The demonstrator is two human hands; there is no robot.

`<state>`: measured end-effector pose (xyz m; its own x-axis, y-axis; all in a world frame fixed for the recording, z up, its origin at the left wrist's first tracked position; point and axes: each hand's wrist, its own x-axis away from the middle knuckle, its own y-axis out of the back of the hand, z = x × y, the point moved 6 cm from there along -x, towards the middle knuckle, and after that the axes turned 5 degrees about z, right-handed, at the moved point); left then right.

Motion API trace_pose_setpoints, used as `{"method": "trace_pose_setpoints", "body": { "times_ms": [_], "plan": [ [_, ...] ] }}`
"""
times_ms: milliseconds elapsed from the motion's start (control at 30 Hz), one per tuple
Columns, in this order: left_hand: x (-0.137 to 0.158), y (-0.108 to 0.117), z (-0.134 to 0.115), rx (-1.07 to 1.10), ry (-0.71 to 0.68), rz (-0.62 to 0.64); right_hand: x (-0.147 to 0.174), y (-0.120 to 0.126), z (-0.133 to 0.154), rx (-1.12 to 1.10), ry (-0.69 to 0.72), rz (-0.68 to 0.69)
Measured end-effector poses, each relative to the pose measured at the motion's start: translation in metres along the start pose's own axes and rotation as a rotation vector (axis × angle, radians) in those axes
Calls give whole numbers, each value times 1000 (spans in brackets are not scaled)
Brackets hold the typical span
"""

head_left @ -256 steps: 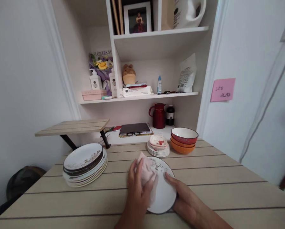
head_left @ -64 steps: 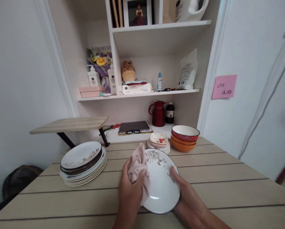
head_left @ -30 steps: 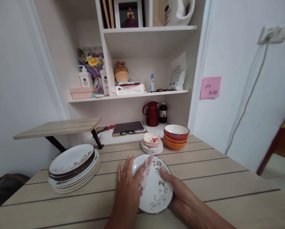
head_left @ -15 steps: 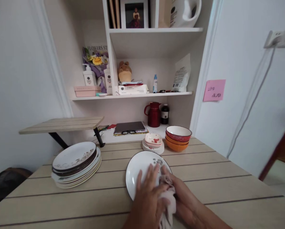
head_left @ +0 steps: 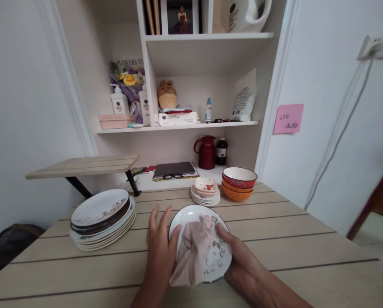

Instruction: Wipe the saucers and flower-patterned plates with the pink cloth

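Observation:
A white plate [head_left: 219,262] with a dark rim and a floral pattern is in front of me, just above or on the table's near part. My right hand [head_left: 244,262] grips its right edge, thumb on top and fingers underneath. Lying loosely across the plate's middle is a crumpled pale pink cloth [head_left: 194,248], which hangs over the near left rim. My left hand [head_left: 161,248] is at the plate's left edge, fingers spread and pointing up. Its thumb is close to the cloth; whether it touches the rim cannot be made out.
A stack of plates [head_left: 103,209] stands at the left, by a small raised wooden stand [head_left: 85,166]. Behind the plate are small dishes [head_left: 206,194] and stacked bowls [head_left: 238,188]. A red jug [head_left: 206,152] and a laptop [head_left: 173,170] sit at the back.
My left hand has let go of the cloth and moved left, its fingers opening. The cloth now lies spread on the plate. The right hand keeps to the plate's right side.

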<state>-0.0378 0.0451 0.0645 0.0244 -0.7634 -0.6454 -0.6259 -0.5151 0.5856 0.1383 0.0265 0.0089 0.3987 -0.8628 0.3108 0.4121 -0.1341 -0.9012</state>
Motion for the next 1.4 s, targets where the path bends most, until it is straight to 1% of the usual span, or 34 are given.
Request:
{"method": "trace_pose_setpoints", "body": {
  "times_ms": [67, 100, 133, 200, 267, 300, 367, 400, 467, 500, 600, 667, 733, 800, 867, 900, 1000, 1067, 1100, 1167, 1233, 1300, 1400],
  "plan": [
    [-2, 11, 2, 96, 14, -23, -2, 3, 7, -9, 28, -25],
    [-3, 16, 0, 122, -8, -38, -3, 4, 11, -8, 41, -36],
    [-4, 19, -5, 138, -71, -36, -4, 5, 15, -4, 57, -47],
    [-2, 17, -22, 135, -274, 39, -5, 8, 23, 6, 97, -62],
    [5, 8, -40, 96, -498, 122, -6, 10, 28, 25, 135, -79],
    [9, 3, -48, 64, -589, 147, -5, 10, 29, 38, 144, -73],
    [17, -7, -59, -19, -711, 189, -4, 6, 26, 75, 132, -23],
    [19, -13, -63, -67, -733, 236, -3, 3, 23, 97, 116, 6],
    [22, -20, -68, -153, -736, 330, 0, 0, 15, 147, 92, 39],
    [23, -21, -70, -186, -732, 365, 1, 0, 11, 174, 88, 33],
    [24, -19, -77, -246, -743, 383, 2, 3, 4, 238, 98, -9],
    [22, -16, -77, -275, -708, 344, 0, 5, 0, 243, 90, -3],
    [17, -12, -71, -307, -601, 251, -1, 4, -2, 214, 81, 28],
    [12, -7, -61, -348, -460, 142, -2, 4, -2, 175, 79, 41],
    [10, -5, -54, -393, -383, 72, -2, 3, -1, 151, 77, 26],
    [11, -5, -53, -416, -382, 55, -2, 3, 1, 145, 80, 8],
    [18, -15, -58, -462, -471, 70, 2, 4, 10, 147, 101, -80],
    [25, -24, -64, -434, -522, 101, 5, 4, 20, 158, 127, -127],
    [29, -28, -67, -397, -543, 119, 6, 4, 24, 163, 142, -128],
    [35, -33, -75, -290, -580, 159, 8, 2, 31, 178, 165, -101],
    [37, -33, -82, -177, -589, 203, 8, 2, 31, 203, 151, -82],
    [34, -27, -83, -114, -538, 228, 7, 3, 24, 231, 107, -81],
    [21, -15, -73, -147, -398, 203, 6, 2, 11, 243, 80, -58]
  ]
}}
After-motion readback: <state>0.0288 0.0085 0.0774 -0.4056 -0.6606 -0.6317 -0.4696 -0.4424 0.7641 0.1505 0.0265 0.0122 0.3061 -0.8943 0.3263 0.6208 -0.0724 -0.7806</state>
